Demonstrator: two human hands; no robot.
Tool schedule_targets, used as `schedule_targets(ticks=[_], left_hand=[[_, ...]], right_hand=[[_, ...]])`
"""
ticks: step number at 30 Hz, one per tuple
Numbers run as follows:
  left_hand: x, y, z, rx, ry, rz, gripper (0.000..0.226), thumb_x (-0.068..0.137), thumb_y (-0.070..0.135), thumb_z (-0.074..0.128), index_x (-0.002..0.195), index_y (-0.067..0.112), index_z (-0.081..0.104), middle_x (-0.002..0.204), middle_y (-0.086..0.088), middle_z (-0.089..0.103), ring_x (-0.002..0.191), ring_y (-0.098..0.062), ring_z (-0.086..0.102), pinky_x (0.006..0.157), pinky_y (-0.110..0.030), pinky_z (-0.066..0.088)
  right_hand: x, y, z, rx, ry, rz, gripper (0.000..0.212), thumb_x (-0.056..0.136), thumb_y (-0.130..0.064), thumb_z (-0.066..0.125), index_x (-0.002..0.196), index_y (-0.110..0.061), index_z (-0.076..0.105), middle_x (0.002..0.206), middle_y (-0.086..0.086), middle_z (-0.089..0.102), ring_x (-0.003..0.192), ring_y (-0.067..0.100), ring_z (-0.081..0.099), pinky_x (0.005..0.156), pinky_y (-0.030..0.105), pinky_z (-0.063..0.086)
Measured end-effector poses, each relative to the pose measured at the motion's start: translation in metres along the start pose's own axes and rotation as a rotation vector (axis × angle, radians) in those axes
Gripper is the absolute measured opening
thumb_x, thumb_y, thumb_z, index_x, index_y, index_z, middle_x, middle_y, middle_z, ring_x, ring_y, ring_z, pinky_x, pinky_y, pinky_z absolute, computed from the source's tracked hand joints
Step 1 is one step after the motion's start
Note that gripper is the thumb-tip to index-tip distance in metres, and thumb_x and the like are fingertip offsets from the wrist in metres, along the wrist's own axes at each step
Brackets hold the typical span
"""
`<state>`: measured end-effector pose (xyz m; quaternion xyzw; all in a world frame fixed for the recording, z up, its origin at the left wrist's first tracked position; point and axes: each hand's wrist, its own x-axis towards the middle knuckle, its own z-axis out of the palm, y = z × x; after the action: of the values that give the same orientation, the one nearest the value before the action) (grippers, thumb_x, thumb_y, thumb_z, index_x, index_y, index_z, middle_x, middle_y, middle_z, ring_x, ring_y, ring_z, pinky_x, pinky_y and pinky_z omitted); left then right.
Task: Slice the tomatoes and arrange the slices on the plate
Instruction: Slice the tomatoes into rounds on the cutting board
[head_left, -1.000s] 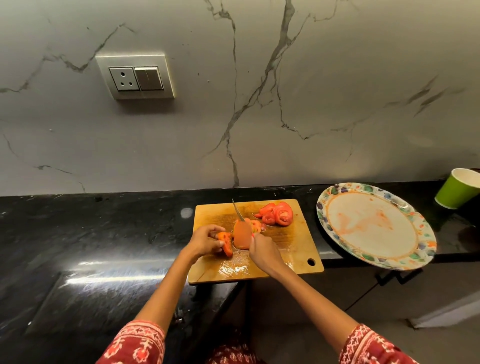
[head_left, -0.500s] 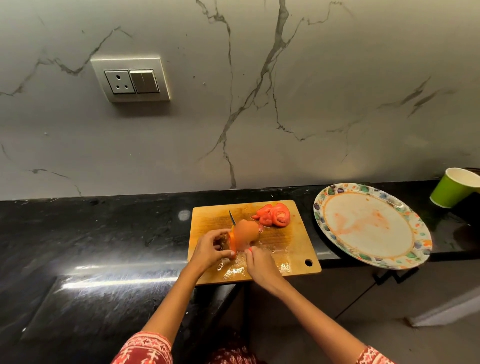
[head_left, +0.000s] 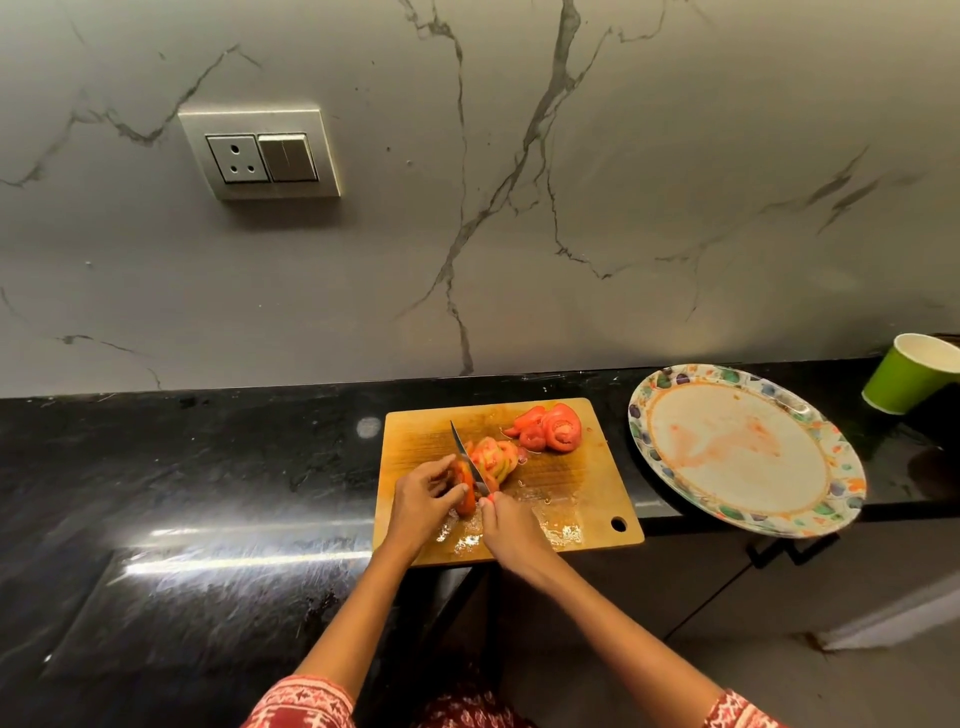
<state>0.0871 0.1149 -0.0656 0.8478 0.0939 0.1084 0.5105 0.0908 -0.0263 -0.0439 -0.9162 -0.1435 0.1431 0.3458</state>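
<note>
A wooden cutting board (head_left: 576, 499) lies on the black counter. My left hand (head_left: 423, 501) pinches the remaining end of a tomato (head_left: 464, 487) on the board. My right hand (head_left: 511, 530) grips a knife (head_left: 467, 457), its blade standing in the tomato between that end piece and a row of cut slices (head_left: 493, 457) leaning to the right. A second heap of red slices (head_left: 550, 428) sits at the board's far right corner. The round plate (head_left: 644, 415) with a patterned rim lies right of the board, smeared with juice and holding no slices.
A green paper cup (head_left: 906, 371) stands at the far right behind the plate. The plate overhangs the counter's front edge. A marble wall with a socket and switch panel (head_left: 260, 153) rises behind. Juice wets the board's near side.
The knife has cut down through the tomato, and another slice now leans with the others to the right of the blade. My left hand holds a smaller end piece.
</note>
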Motion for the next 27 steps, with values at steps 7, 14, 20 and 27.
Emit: schedule_targets(ticks=[7, 14, 20, 27], left_hand=[[0.0009, 0.0002, -0.0060, -0.021, 0.012, -0.007, 0.038, 0.077, 0.004, 0.071, 0.114, 0.007, 0.064, 0.112, -0.005, 0.064, 0.105, -0.017, 0.061, 0.086, -0.020, 0.051], [0.0028, 0.0015, -0.0084, 0.031, 0.030, 0.024, 0.035, 0.077, 0.004, 0.072, 0.111, 0.001, 0.065, 0.114, -0.010, 0.064, 0.106, -0.015, 0.058, 0.078, 0.003, 0.040], [0.0016, 0.0047, -0.0080, 0.015, 0.081, -0.020, 0.039, 0.076, 0.006, 0.073, 0.113, 0.004, 0.064, 0.111, -0.007, 0.066, 0.096, -0.007, 0.058, 0.071, 0.002, 0.043], [0.0009, 0.0084, -0.0087, 0.016, 0.087, -0.012, 0.032, 0.076, 0.006, 0.073, 0.107, 0.005, 0.067, 0.104, -0.005, 0.068, 0.091, -0.008, 0.060, 0.068, -0.001, 0.045]], right_hand=[[-0.0051, 0.0029, 0.0008, -0.032, -0.008, -0.019, 0.035, 0.102, -0.022, 0.031, 0.099, 0.000, 0.058, 0.084, 0.007, 0.051, 0.077, 0.018, 0.047, 0.066, 0.027, 0.031], [-0.0041, -0.0011, -0.0004, -0.029, -0.010, -0.009, 0.034, 0.102, -0.022, 0.030, 0.102, 0.000, 0.057, 0.089, 0.012, 0.057, 0.079, 0.022, 0.049, 0.066, 0.027, 0.030], [-0.0057, -0.0005, 0.0010, -0.027, 0.000, -0.011, 0.035, 0.102, -0.022, 0.030, 0.102, 0.001, 0.057, 0.086, 0.010, 0.053, 0.078, 0.019, 0.046, 0.066, 0.027, 0.030], [-0.0074, 0.0030, 0.0028, -0.049, 0.002, -0.010, 0.036, 0.102, -0.022, 0.030, 0.101, 0.001, 0.057, 0.088, 0.012, 0.054, 0.077, 0.018, 0.044, 0.066, 0.026, 0.030]])
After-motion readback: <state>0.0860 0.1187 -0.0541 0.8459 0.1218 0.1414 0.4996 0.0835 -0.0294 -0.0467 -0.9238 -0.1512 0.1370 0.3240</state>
